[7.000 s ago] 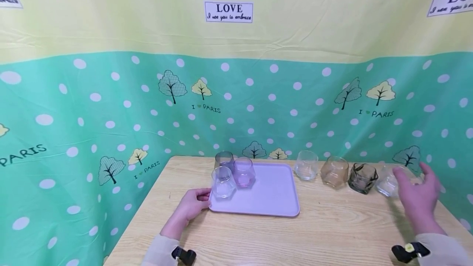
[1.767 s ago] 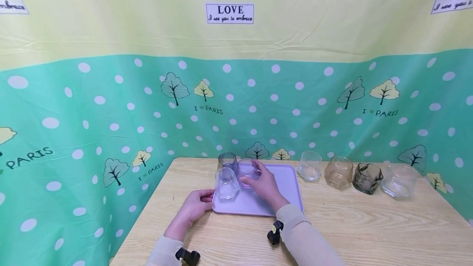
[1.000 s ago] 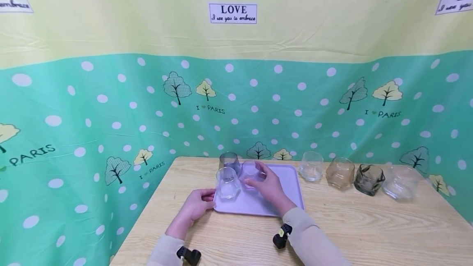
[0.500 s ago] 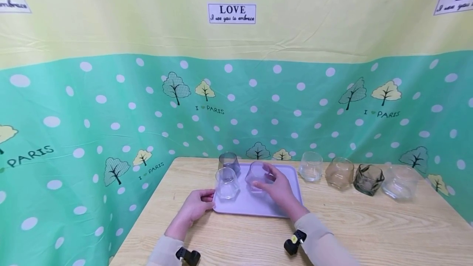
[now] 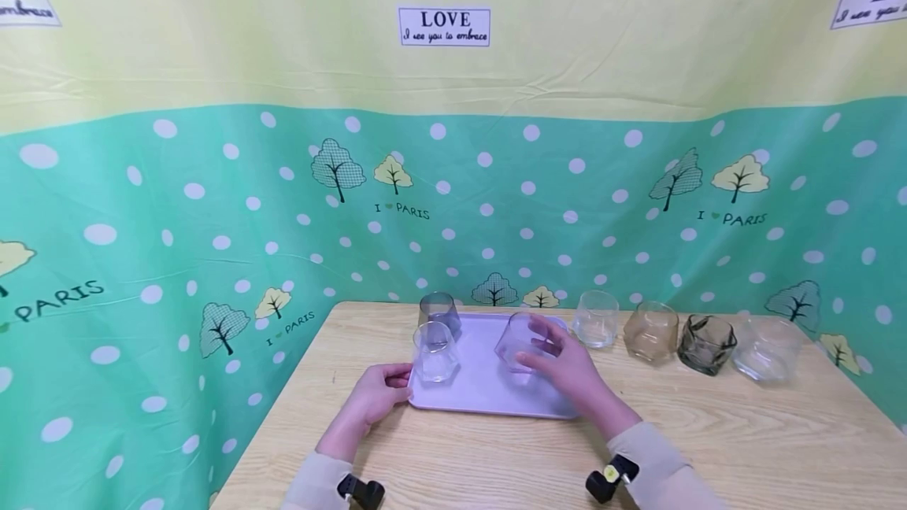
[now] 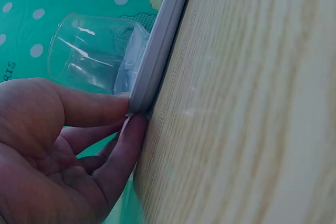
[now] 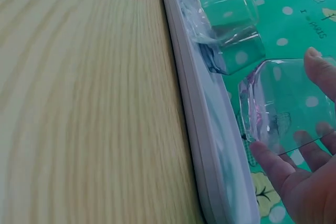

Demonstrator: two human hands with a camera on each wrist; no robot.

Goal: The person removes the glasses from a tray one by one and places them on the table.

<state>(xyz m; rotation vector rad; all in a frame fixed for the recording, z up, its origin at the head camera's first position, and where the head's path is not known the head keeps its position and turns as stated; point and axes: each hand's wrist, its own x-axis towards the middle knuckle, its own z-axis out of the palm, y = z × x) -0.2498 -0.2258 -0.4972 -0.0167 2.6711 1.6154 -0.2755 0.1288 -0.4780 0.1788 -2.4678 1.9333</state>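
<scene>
My left hand (image 5: 375,396) pinches the near left corner of a pale lilac tray (image 5: 475,397); in the left wrist view the thumb lies over the rim (image 6: 157,51) and the fingers are under it. With thumb and spread fingers, my right hand (image 5: 575,372) holds a pink-tinted faceted glass (image 5: 512,346) over the tray's right half. The right wrist view shows this glass (image 7: 283,103) upright, its base raised off the tray. A clear glass (image 5: 435,360) stands on the tray's left side, and a smoky grey glass (image 5: 438,308) stands behind it.
Right of the tray, a row of glasses stands on the wooden table (image 5: 453,463): a clear one (image 5: 596,323), an amber one (image 5: 649,337), a dark faceted one (image 5: 706,349) and a wide clear one (image 5: 765,356). A patterned green curtain (image 5: 524,227) hangs behind the table.
My right hand has come from the wide clear glass at far right to the pink glass, lifted it from beside the grey one and carried it rightward over the tray. My left hand stays put.
</scene>
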